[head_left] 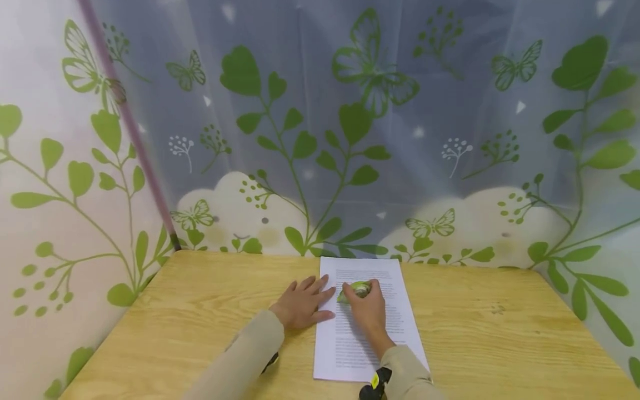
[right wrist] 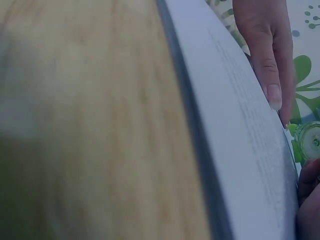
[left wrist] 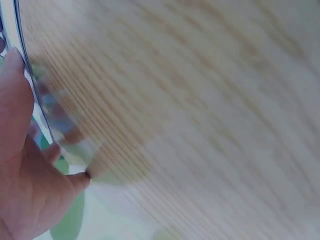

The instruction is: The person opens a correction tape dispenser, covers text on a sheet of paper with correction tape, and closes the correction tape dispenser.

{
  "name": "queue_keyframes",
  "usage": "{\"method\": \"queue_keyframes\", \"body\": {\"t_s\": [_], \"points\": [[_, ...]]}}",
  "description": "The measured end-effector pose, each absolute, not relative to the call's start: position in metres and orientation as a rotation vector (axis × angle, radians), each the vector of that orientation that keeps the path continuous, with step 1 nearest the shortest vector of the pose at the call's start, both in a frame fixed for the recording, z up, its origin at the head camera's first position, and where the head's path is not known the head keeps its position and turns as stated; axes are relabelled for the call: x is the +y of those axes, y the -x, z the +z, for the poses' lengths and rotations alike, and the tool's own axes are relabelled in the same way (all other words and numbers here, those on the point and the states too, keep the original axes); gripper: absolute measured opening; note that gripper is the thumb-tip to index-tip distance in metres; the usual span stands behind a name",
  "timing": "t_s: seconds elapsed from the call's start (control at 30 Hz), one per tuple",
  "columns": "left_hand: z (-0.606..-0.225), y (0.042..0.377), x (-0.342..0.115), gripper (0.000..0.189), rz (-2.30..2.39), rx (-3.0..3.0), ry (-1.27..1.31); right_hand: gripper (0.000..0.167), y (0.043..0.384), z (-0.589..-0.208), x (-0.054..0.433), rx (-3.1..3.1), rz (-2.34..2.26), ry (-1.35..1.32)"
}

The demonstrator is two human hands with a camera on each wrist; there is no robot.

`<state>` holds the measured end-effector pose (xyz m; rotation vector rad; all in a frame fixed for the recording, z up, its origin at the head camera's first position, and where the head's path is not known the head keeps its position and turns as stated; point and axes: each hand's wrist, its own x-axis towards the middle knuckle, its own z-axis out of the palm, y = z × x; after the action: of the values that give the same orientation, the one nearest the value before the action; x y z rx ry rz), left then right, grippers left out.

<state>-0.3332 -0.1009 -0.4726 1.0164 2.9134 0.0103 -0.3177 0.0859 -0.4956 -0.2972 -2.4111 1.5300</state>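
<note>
A stack of printed paper (head_left: 326, 355) lies on the wooden table in front of me. My right hand (head_left: 370, 312) pinches a green correction tape (head_left: 361, 288) between thumb and fingers, over the upper lines of text. Its round reel shows through the case at the right edge of the right wrist view, on the correction tape (right wrist: 310, 141). Spread out flat, my left hand (head_left: 301, 305) rests at the paper's left edge, fingertips on the margin. The left wrist view shows that hand (left wrist: 37, 192) at its left side, with the thumb apart from the fingers.
The wooden table (head_left: 495, 333) extends to both sides of the paper. Behind it hangs a curtain (head_left: 310, 166) printed with green leaves and butterflies, meeting the table's far edge. A slanted pole (head_left: 132, 128) stands at the back left corner.
</note>
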Motion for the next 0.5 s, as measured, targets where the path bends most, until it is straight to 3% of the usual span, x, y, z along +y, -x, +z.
{"method": "queue_keyframes", "body": {"t_s": [0.5], "points": [[-0.4648,0.3308,-0.102,0.099,0.086,2.808,-0.984,0.049,0.315,-0.4968,0.0857,-2.429,1.477,0.269]]}}
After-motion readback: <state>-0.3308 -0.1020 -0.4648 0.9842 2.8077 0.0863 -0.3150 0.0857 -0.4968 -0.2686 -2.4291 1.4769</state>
